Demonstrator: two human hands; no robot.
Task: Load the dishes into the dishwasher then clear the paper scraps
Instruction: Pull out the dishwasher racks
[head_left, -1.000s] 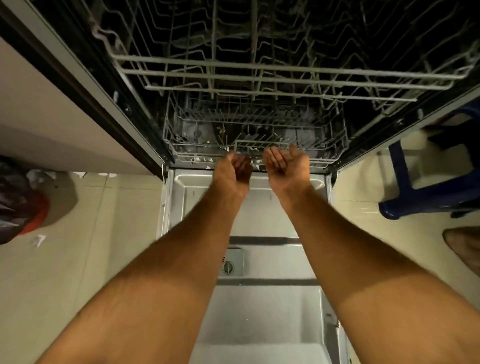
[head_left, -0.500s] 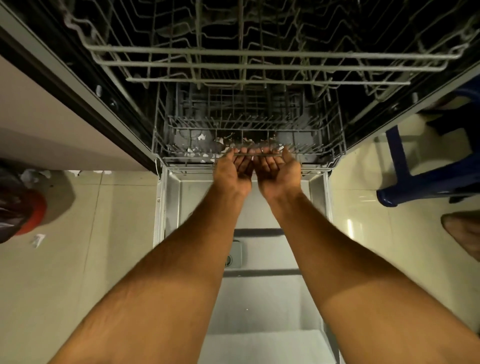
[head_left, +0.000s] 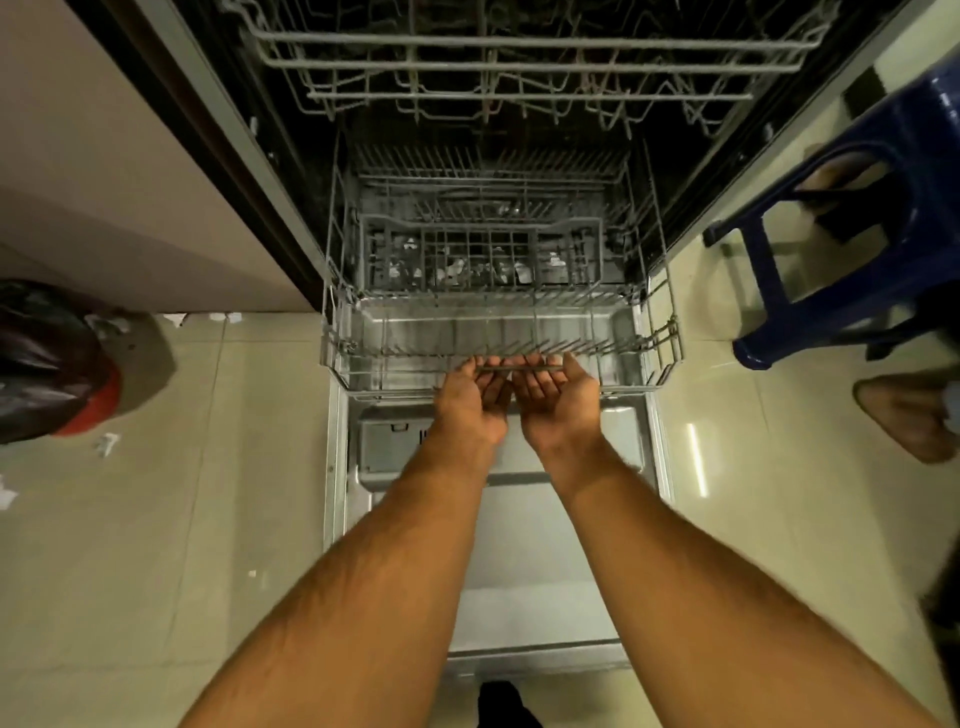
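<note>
The dishwasher stands open with its door (head_left: 519, 571) folded down flat in front of me. Its grey wire lower rack (head_left: 660, 343) is drawn partway out over the door. My left hand (head_left: 470, 400) and my right hand (head_left: 556, 400) are palm up, side by side, with fingers hooked under the rack's front bar. A grey cutlery basket (head_left: 483, 254) sits in the rack and holds white paper scraps (head_left: 452, 273). The upper rack (head_left: 519, 67) sticks out overhead. No dishes show in either rack.
More paper scraps (head_left: 106, 444) lie on the tiled floor at left, near a dark bin bag over a red bin (head_left: 47, 364). A blue plastic stool (head_left: 857, 223) stands at right, a person's foot (head_left: 909, 415) beside it. A beige cabinet side (head_left: 104, 182) flanks the dishwasher.
Both hands took the lower rack's front bar and drew the rack out toward me over the door. The cutlery basket with scraps came into view.
</note>
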